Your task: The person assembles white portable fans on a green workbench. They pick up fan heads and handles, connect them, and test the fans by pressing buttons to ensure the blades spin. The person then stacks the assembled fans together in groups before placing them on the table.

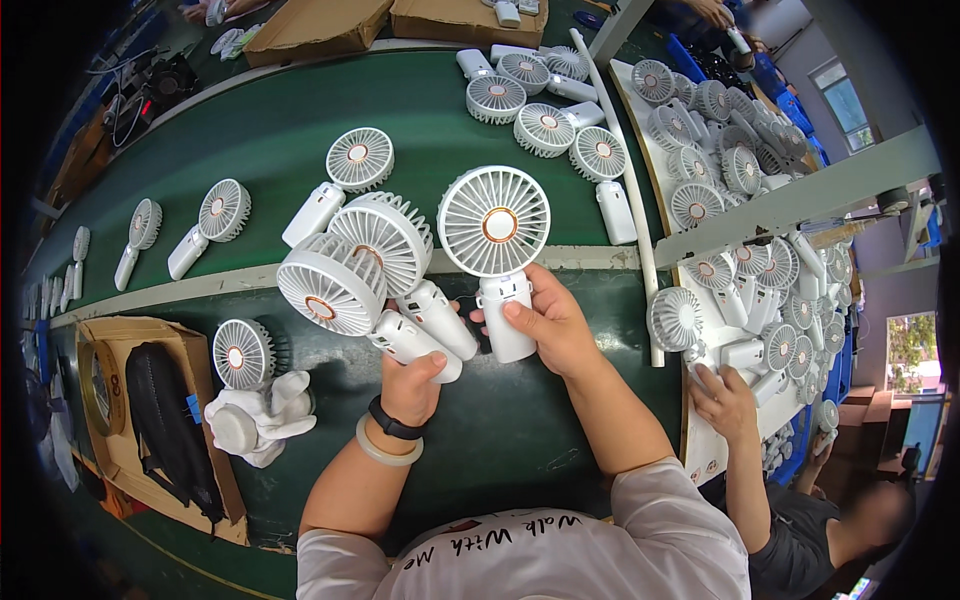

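White handheld fans [361,158] on green belt [290,120]

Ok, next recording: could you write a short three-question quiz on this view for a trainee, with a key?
1. Count: How many white plastic handheld fans with round slatted heads does the person's left hand hold?

2. Fill the gap: The black wristband and the pale ring-shaped bracelet are worn on the person's ____ wrist.

3. Choose: What lies in the open brown cardboard box at the left of the view?
a) a red metal kettle
b) a long black bag
c) a stack of glass plates

Key: 1. Two. 2. Left. 3. b.
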`<state>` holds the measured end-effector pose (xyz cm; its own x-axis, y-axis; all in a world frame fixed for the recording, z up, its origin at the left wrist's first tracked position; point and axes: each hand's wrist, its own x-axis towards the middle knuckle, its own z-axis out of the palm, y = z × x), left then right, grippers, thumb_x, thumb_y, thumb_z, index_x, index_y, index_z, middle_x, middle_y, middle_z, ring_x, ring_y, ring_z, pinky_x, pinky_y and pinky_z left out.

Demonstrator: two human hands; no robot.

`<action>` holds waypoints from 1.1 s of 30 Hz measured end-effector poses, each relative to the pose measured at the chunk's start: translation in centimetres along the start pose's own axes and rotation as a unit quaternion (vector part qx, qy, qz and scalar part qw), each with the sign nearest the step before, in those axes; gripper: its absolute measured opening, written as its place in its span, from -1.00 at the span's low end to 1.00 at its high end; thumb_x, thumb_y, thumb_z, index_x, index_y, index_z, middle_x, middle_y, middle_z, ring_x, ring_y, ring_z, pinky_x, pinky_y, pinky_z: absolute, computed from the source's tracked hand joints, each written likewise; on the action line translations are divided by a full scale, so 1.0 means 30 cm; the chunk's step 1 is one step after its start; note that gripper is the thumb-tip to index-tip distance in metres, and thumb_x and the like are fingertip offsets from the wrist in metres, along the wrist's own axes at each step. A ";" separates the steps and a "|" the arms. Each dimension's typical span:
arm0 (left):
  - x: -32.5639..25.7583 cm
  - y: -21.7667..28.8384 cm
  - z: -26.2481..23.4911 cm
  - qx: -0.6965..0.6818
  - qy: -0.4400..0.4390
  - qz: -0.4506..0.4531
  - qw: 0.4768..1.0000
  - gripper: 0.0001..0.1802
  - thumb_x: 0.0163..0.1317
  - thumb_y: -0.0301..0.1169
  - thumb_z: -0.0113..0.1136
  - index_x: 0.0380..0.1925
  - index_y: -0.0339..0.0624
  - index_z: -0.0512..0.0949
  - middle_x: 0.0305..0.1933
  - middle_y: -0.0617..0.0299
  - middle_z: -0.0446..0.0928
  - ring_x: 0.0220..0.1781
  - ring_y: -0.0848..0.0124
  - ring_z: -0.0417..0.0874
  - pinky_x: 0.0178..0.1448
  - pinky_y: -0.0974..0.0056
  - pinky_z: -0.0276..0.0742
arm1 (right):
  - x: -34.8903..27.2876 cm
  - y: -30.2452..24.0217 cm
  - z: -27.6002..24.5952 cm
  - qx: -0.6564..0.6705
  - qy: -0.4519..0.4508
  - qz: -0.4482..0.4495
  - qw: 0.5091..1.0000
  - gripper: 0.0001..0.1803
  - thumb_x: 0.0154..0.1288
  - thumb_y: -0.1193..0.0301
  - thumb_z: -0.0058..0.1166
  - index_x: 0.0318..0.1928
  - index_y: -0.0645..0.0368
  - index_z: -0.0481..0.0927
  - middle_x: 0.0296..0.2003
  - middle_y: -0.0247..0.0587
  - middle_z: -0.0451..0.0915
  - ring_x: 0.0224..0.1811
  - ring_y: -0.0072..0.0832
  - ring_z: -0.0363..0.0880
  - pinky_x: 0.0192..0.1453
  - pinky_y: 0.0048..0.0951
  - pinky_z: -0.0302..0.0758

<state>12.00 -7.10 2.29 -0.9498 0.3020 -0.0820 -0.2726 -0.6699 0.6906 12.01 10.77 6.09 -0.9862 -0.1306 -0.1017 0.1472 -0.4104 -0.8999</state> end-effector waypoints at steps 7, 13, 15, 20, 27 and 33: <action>-0.005 -0.005 0.006 -0.007 0.002 -0.015 1.000 -0.18 -0.15 -0.46 0.27 0.19 -0.16 0.13 0.08 -0.02 0.40 0.07 0.23 0.48 0.14 0.14 0.42 | 0.010 0.004 -0.034 0.024 0.034 0.011 0.999 -0.53 0.22 0.44 0.07 0.13 0.23 0.28 -0.11 -0.08 0.53 -0.15 -0.32 0.60 -0.06 -0.31 0.54; -0.005 -0.004 0.009 0.005 -0.012 -0.010 1.000 -0.19 -0.13 -0.45 0.28 0.18 -0.16 0.14 0.09 -0.02 0.39 0.06 0.22 0.49 0.13 0.13 0.43 | 0.013 0.005 -0.027 0.037 0.049 0.015 0.998 -0.57 0.21 0.49 0.06 0.09 0.22 0.29 -0.06 -0.04 0.52 -0.12 -0.30 0.59 -0.02 -0.29 0.54; -0.005 -0.007 0.002 0.006 -0.016 -0.012 1.000 -0.19 -0.13 -0.45 0.29 0.18 -0.16 0.14 0.08 -0.01 0.39 0.06 0.23 0.49 0.13 0.14 0.43 | 0.014 0.010 -0.028 0.037 0.049 0.009 0.998 -0.57 0.21 0.50 0.07 0.08 0.22 0.29 -0.06 -0.04 0.52 -0.11 -0.31 0.59 0.00 -0.30 0.53; -0.006 -0.004 0.010 -0.002 -0.031 -0.030 0.999 -0.20 -0.13 -0.46 0.30 0.17 -0.18 0.15 0.09 -0.01 0.39 0.07 0.23 0.48 0.14 0.13 0.42 | 0.023 0.038 -0.048 0.022 0.062 -0.011 0.998 -0.54 0.19 0.52 0.07 0.10 0.23 0.29 -0.06 -0.06 0.53 -0.06 -0.36 0.55 0.06 -0.33 0.48; 0.004 -0.014 0.001 0.057 -0.062 -0.032 0.996 -0.10 -0.19 -0.41 0.33 0.21 -0.20 0.11 0.17 0.00 0.28 0.14 0.15 0.41 0.06 -0.07 0.53 | 0.025 0.048 -0.057 0.021 0.064 -0.015 0.998 -0.45 0.15 0.58 0.06 0.17 0.23 0.24 -0.04 -0.11 0.51 -0.01 -0.42 0.51 0.13 -0.35 0.40; -0.015 -0.021 -0.011 0.041 -0.077 -0.085 0.993 -0.21 -0.19 -0.54 0.31 0.16 -0.21 0.23 0.06 0.15 0.41 0.10 0.30 0.45 0.18 0.19 0.36 | 0.017 0.044 -0.034 0.065 0.052 -0.005 0.997 -0.45 0.21 0.60 -0.02 0.22 0.22 0.18 0.05 -0.13 0.44 0.07 -0.44 0.45 0.19 -0.37 0.35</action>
<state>12.54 -7.03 1.65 -0.8546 0.5104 -0.0953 -0.4075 -0.5456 0.7323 11.64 11.08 4.42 -0.9893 -0.0348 -0.1415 0.1385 -0.5259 -0.8392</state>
